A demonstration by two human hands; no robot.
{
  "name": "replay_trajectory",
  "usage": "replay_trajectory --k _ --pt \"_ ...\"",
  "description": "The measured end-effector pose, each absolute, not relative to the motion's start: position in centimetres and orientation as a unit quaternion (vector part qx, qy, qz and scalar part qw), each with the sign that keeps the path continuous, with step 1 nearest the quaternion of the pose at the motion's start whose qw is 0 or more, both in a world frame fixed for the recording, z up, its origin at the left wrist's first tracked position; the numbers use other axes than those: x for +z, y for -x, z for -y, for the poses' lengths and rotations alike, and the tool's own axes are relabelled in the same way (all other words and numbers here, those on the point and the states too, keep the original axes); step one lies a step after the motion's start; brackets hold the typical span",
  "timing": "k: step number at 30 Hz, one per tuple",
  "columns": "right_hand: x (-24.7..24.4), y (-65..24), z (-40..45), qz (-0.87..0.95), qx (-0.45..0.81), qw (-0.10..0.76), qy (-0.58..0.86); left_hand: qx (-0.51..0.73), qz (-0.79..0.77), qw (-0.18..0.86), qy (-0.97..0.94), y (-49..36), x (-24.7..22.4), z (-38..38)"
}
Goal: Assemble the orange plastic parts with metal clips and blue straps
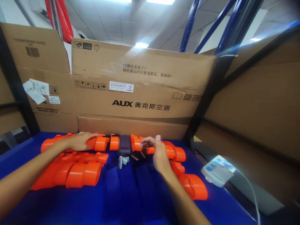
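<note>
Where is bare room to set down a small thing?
Bare blue surface lies between the left orange pieces and bottom picture edge; another patch, between the right orange pieces and plastic box. Crowded: along the cardboard, around left hand and right hand.

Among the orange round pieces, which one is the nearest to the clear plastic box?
It is the orange piece at the lower right. It lies just beside the clear plastic box; every other orange piece lies farther from it.
</note>
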State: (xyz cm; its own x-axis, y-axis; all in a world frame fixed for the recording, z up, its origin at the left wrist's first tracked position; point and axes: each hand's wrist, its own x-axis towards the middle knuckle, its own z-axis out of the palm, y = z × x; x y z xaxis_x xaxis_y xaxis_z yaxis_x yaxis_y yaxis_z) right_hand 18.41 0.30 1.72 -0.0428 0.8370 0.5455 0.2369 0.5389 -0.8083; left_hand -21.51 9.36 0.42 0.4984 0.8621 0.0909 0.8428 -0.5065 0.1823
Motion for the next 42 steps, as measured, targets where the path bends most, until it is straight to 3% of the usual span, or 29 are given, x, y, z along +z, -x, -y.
replay_trajectory --k 13,24,34,39,42 --pt "1.7 -18.3 -0.3 0.674 0.272 0.554 0.406 0.121 -0.505 0.008 -0.855 21.5 -0.9 -9.8" --pt "1.6 -18.1 -0.4 0.707 0.298 0.519 0.376 0.203 -0.398 -0.067 -0.892 19.2 6.9 -5.1" --pt "0.6 -16.6 -0.8 0.684 0.327 0.521 0.393 0.227 -0.145 -0.006 -0.963 8.1 4.2 3.2" --pt "0.9 -16.8 -1.0 0.678 0.349 0.516 0.39 0.266 -0.135 0.055 -0.953 7.1 2.7 3.8" --pt "0.9 -16.8 -1.0 0.663 0.358 0.528 0.391 0.381 -0.213 0.177 -0.882 6.2 1.4 3.0"
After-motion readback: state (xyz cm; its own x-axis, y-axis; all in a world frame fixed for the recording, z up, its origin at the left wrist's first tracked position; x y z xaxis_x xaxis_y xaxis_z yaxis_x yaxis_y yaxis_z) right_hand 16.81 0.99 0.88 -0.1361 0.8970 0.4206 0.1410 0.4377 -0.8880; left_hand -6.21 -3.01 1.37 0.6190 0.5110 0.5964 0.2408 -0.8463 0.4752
